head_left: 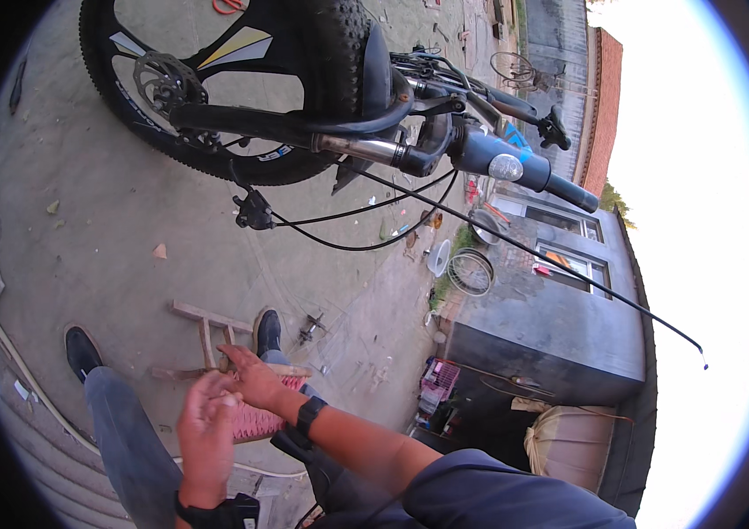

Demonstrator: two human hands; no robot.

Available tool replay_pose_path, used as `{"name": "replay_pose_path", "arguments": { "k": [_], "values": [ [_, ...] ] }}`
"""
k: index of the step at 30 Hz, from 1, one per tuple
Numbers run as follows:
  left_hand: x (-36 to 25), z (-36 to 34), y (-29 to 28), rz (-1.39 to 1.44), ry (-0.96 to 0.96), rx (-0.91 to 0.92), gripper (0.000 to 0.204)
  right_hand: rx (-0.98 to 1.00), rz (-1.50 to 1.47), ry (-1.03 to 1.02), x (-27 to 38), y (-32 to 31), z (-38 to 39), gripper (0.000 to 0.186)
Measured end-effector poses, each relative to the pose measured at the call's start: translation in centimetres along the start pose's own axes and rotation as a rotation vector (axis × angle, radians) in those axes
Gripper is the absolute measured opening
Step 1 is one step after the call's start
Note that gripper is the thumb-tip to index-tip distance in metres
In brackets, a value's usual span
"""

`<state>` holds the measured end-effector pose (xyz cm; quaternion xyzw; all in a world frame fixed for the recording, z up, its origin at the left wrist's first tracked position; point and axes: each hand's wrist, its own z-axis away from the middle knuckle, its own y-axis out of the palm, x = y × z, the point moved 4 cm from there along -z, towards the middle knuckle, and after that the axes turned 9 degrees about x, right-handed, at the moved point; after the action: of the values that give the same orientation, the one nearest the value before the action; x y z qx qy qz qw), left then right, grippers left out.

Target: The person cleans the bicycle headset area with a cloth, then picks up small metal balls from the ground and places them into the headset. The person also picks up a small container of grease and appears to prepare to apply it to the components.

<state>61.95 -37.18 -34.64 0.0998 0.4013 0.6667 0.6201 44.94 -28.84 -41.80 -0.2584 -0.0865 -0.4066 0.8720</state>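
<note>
My left hand (pixel 204 428) is raised low in the view with its fingers curled together. Reaching in from the right, my right hand (pixel 260 381) meets it at the fingertips, its index finger partly stretched out. Whatever lies between the fingers is too small or hidden to make out. Just beneath the hands is a low wooden stool with a pink woven seat (pixel 255 424), partly covered by them. Beyond stands a bicycle, its black front fork (pixel 291 126) and thick-tyred wheel (pixel 336 75) nearest me. A brake lever (pixel 254 212) dangles from its cable, and no handlebar shows.
A long black cable (pixel 524 245) juts out to the right. On the concrete lies a small metal part (pixel 310 329), near my right shoe (pixel 269 332). Loose wheel rims (pixel 471 271) and a white basin (pixel 439 257) stand by the grey building (pixel 533 344). A pale hose (pixel 35 381) curves at left.
</note>
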Motion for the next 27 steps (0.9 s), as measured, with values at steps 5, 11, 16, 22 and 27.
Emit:
{"name": "replay_pose_path", "arguments": {
  "k": [5,11,16,22,27],
  "values": [
    [1.3,-1.3,-2.2,-0.329,-0.160,0.091,0.040,-0.109,0.057,0.092,-1.2,0.7,-0.2,0.063],
    [-0.6,-2.2,-4.2,-0.298,0.010,-0.008,0.037,-0.059,0.077,0.220,-2.2,1.6,-0.9,0.057],
    [-1.5,-1.8,-4.0,-0.299,0.007,0.018,0.036,-0.044,0.096,0.226,-1.9,1.7,-1.2,0.056],
    [-2.1,-2.0,-4.1,-0.294,0.004,0.005,0.036,-0.088,0.074,0.226,-1.5,1.5,-1.1,0.059],
    [-2.5,-2.0,-4.0,-0.319,-0.018,0.028,0.038,-0.064,0.038,0.266,-1.6,1.4,-1.1,0.061]
  ]
}}
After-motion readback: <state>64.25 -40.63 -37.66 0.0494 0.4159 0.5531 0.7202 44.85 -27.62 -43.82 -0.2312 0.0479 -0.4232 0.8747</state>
